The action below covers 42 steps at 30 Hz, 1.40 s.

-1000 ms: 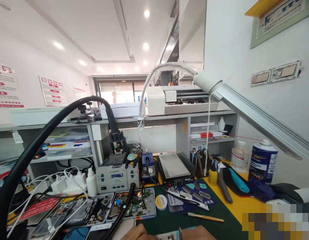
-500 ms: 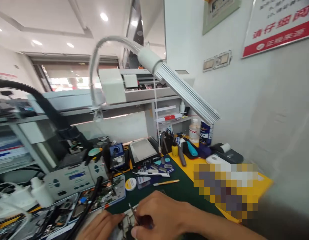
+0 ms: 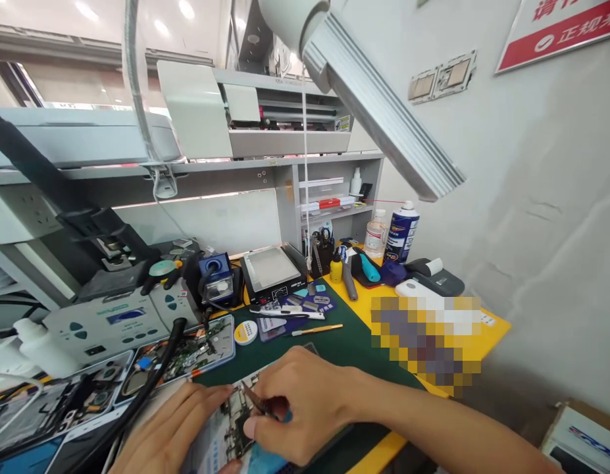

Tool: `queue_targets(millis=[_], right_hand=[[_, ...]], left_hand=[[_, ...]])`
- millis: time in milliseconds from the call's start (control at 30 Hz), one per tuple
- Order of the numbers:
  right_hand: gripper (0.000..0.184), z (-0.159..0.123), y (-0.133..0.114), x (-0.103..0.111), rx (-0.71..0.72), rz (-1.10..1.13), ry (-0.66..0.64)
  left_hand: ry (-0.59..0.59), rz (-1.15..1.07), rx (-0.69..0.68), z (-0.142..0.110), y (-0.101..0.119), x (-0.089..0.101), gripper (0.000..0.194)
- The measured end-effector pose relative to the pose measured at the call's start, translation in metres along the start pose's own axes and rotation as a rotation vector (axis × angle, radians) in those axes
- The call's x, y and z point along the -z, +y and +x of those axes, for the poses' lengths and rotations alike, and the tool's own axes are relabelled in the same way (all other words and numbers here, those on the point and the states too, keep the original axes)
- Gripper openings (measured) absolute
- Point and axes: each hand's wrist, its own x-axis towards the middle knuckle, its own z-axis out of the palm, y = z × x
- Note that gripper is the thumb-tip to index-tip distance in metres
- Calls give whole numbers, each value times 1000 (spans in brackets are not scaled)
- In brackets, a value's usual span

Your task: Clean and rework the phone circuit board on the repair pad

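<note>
My left hand holds a phone circuit board in place, its fingertips at the board's upper left edge and the thumb at the near end. The board carries dark and silvery parts and lies over a pale blue and white printed sheet. Over its right side, my right hand is closed around slim pointed metal tweezers. Their tip reaches down to the upper part of the board. My fingers and palm hide the rest of the tweezers and the board's right side.
Left of my hands lie opened phones with loose parts, crossed by a black hose. Beyond stand a grey rework station, a hot plate and a soldering stand. A brush and round tin lie ahead. A lamp hangs overhead.
The view has tilted down and sharpened, so more of the circuit board and sheet shows. Both hands stay at the board, with the tweezers still in my right hand.
</note>
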Motion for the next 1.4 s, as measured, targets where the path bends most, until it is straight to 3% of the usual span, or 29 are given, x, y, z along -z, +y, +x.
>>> queue_targets(millis=[167,333,467,833,1133,1300,1400], right_hand=[[32,-1,4,-4,26,37,45],[29,-4,7,-2,39,88,35],[22,-4,5,2,39,153,52],[34,-2,2,-1,-42,112,-62],[36,-4,0,2,-101,89,-71],[33,-3,-3,5,-118,70,39],[30,-3,-5,4,-133,58,3]], left_hand=[[17,-35,29,4,7,3,56],[-86,-118,141,16,19,18,46],[-140,-253,202,13,22,20,41],[-113,-304,199,8,20,16,44],[-102,-307,223,8,22,17,42],[-122,-297,228,6,22,16,44],[-121,-274,221,5,23,17,43]])
